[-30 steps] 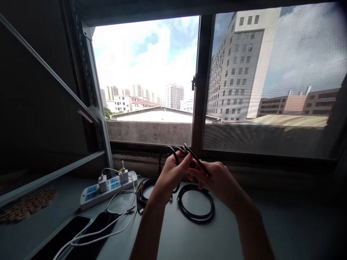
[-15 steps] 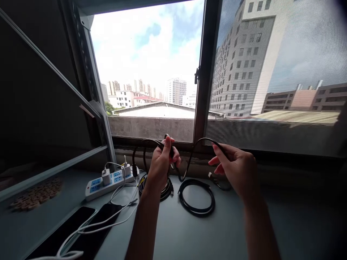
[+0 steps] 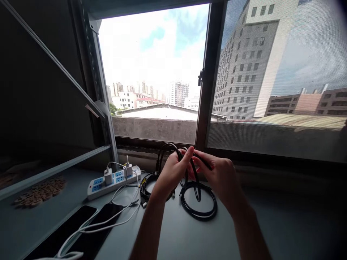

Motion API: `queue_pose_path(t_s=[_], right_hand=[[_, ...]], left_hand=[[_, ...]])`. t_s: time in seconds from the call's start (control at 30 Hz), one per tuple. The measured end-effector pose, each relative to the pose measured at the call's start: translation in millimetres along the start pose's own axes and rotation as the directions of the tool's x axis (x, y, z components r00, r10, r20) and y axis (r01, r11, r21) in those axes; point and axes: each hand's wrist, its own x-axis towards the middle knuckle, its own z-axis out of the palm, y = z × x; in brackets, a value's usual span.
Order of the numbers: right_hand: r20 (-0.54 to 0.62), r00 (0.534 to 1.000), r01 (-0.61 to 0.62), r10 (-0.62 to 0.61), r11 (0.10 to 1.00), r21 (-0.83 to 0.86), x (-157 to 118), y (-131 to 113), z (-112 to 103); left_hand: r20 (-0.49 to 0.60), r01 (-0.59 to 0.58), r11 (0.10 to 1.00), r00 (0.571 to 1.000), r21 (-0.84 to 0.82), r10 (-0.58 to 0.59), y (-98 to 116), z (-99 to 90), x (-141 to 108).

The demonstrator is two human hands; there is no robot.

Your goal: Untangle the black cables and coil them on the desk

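Observation:
A black cable [image 3: 169, 145] is looped between my two hands, above the table and in front of the window sill. My left hand [image 3: 173, 171] is closed round the loops, its thumb on top. My right hand [image 3: 217, 173] meets it fingertip to fingertip and pinches a stretch of the same cable. One loop hangs down below the hands. Behind and beneath lies a coiled black cable [image 3: 202, 216] on the table, and left of it another coil [image 3: 142, 186] with a yellow tag, partly hidden by my left hand.
On the left, a white power strip [image 3: 93, 195] holds two white chargers, with white cables [image 3: 108, 231] trailing forward over two dark phones or tablets [image 3: 62, 231]. A metal frame [image 3: 112, 133] stands beside the window. Brown pieces [image 3: 40, 193] lie at the far left.
My right hand has moved left and met my left hand. The cable span that arched between them is now gathered into loops. The view has shifted slightly.

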Motion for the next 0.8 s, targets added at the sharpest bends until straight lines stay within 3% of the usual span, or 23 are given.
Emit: queue_pose_path(t_s=[0.13,0.23,0.37,0.5,0.63,0.73,0.8], right_hand=[[-0.072,0.997,-0.023,0.028,0.997,0.080,1,4,-2],[-0.091,0.995,0.050,-0.040,0.992,0.114,0,0,0],[-0.063,0.988,0.142,-0.138,0.987,0.073,-2,-7,5],[0.004,0.967,0.255,-0.256,0.963,0.091,0,-9,8],[-0.001,0.955,0.296,-0.298,0.947,0.121,-1,-7,7],[-0.024,0.974,0.227,-0.227,0.949,0.219,-3,-6,0],[-0.035,0.989,0.150,-0.147,0.942,0.301,-4,-6,-7]], left_hand=[[0.025,-0.023,0.997,0.999,0.074,0.022,0,-7.4,-1],[0.024,-0.023,0.999,0.999,0.048,0.022,1,-7.5,-1],[-0.072,0.014,0.984,0.997,-0.180,-0.027,6,-1.1,0],[-0.152,0.045,0.902,0.981,-0.429,-0.121,8,6.2,4],[-0.240,0.033,0.828,0.950,-0.560,-0.200,5,3.9,7],[-0.205,0.026,0.860,0.967,-0.510,-0.151,2,-4.1,7],[-0.091,0.017,0.927,0.994,-0.375,-0.055,3,-9.1,5]])
